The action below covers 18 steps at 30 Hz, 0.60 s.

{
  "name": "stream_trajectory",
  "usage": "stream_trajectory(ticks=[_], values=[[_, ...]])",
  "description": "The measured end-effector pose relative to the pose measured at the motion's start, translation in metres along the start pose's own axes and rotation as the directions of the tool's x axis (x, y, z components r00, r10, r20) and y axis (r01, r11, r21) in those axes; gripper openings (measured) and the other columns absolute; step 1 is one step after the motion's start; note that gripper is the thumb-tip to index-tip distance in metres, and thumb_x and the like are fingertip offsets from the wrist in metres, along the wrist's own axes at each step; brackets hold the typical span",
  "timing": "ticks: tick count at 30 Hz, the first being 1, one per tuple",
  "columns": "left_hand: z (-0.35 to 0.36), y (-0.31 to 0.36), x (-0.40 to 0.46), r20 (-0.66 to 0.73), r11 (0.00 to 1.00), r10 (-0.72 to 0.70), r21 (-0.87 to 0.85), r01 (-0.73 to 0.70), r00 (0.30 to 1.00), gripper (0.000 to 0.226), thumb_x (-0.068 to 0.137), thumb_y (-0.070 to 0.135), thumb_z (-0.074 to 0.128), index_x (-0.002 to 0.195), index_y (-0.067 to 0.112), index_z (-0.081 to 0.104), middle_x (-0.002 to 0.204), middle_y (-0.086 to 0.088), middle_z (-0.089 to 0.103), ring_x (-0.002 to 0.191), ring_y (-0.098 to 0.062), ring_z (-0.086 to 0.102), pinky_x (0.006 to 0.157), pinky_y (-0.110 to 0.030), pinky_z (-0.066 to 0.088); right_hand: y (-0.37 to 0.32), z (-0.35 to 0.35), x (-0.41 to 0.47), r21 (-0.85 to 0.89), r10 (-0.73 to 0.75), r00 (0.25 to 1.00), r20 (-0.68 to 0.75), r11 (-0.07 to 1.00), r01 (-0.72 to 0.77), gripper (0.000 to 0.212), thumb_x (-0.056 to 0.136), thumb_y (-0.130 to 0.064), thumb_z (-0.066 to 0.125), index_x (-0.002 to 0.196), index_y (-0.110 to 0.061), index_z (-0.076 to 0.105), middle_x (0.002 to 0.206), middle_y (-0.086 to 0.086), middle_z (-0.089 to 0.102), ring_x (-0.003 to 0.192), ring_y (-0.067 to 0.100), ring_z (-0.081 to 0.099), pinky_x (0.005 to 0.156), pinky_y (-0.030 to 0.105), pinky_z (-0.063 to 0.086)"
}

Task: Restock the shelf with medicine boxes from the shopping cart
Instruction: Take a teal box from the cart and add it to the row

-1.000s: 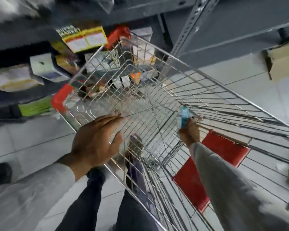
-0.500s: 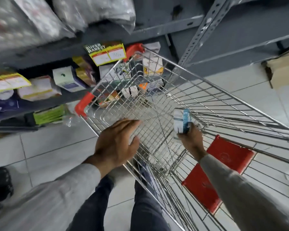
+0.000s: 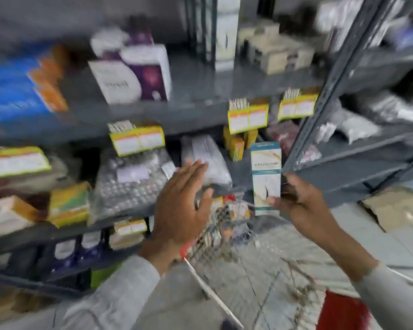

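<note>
Whole view is motion-blurred, so fine print is unreadable.

Grey metal shelf unit (image 3: 200,113) fills the frame ahead of both my hands, several tiers, yellow price tags (image 3: 248,118) clipped on the front edges. A perforated grey upright (image 3: 315,110) runs diagonally just right of my right hand.

Wire shopping cart (image 3: 215,256) sits below and between my hands, red corner bumper under my left wrist; a few small boxes are visible through the mesh at its far end, too blurred to identify. Red flap (image 3: 341,313) at bottom right, under my right sleeve.

Blue-and-orange carton (image 3: 19,91) is up-left of my left hand on the upper tier. White-and-purple box (image 3: 138,75) is straight above the left hand, same tier. Clear bags of blister packs (image 3: 131,184) lie just left of the left hand on the middle tier.

Left hand (image 3: 181,210): grip released, fingers spread flat, palm toward the shelf, holding nothing; whether it touches the bag beyond it I can't tell.

Right hand (image 3: 298,201): grip grasping the medicine box (image 3: 265,177), tall white-and-teal, upright, pinched by its lower part with thumb on the front. The box is in the air in front of the middle tier, above the cart's far end, just left of the upright, with small yellow boxes (image 3: 236,144) up-left of it.
</note>
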State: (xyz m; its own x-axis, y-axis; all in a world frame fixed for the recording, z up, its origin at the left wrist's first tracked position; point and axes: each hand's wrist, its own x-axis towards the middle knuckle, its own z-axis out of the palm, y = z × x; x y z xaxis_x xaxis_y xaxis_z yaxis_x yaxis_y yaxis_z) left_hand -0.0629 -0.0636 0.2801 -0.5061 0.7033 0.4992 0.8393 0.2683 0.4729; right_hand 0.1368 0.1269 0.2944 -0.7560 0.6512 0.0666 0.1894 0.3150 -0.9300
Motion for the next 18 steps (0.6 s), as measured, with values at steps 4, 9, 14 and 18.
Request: stream_trajectory(ticks=[4, 9, 14, 18], values=[[-0.093, -0.017, 0.053, -0.217, 0.992, 0.074, 0.115, -0.050, 0.973, 0.054, 0.095, 0.030, 0.058, 0.147, 0.017, 0.052, 0.154, -0.002, 0.052, 0.148, -0.017, 0.040, 0.123, -0.034, 0.030, -0.098, -0.009, 0.052, 0.071, -0.177, 0.982, -0.062, 0.981, 0.181, 0.059, 0.085, -0.008, 0.075, 0.139, -0.024, 0.056, 0.122, -0.008, 0.075, 0.111, 0.016, 0.072, 0.092, 0.040, 0.058], [-0.162, -0.048, 0.089, -0.255, 0.970, 0.040, 0.240, 0.023, 0.966, 0.053, 0.096, 0.034, 0.052, 0.146, 0.016, 0.053, 0.154, -0.004, 0.052, 0.149, -0.020, 0.039, 0.124, -0.038, 0.029, -0.185, -0.002, 0.134, 0.042, -0.325, 0.931, -0.165, 0.941, 0.336, 0.056, 0.078, -0.005, 0.075, 0.131, -0.021, 0.062, 0.119, -0.003, 0.076, 0.107, 0.020, 0.072, 0.094, 0.044, 0.057], [-0.169, -0.080, 0.092, -0.182, 0.938, -0.086, 0.316, 0.141, 0.980, 0.051, 0.102, 0.036, 0.046, 0.149, 0.016, 0.050, 0.156, -0.005, 0.049, 0.148, -0.022, 0.040, 0.123, -0.041, 0.030, -0.196, 0.008, 0.206, -0.032, -0.209, 0.960, -0.185, 0.978, 0.207, 0.048, 0.079, -0.002, 0.079, 0.122, -0.014, 0.062, 0.117, 0.006, 0.074, 0.108, 0.026, 0.069, 0.100, 0.052, 0.053], [-0.161, -0.093, 0.088, -0.122, 0.908, -0.078, 0.402, 0.122, 0.989, 0.058, 0.101, 0.044, 0.031, 0.141, 0.011, 0.059, 0.148, -0.008, 0.058, 0.142, -0.025, 0.050, 0.119, -0.045, 0.037, -0.174, 0.014, 0.231, 0.014, -0.128, 0.977, -0.169, 0.991, 0.133, 0.047, 0.081, 0.005, 0.077, 0.119, -0.017, 0.062, 0.120, 0.007, 0.073, 0.109, 0.025, 0.069, 0.098, 0.042, 0.055]])
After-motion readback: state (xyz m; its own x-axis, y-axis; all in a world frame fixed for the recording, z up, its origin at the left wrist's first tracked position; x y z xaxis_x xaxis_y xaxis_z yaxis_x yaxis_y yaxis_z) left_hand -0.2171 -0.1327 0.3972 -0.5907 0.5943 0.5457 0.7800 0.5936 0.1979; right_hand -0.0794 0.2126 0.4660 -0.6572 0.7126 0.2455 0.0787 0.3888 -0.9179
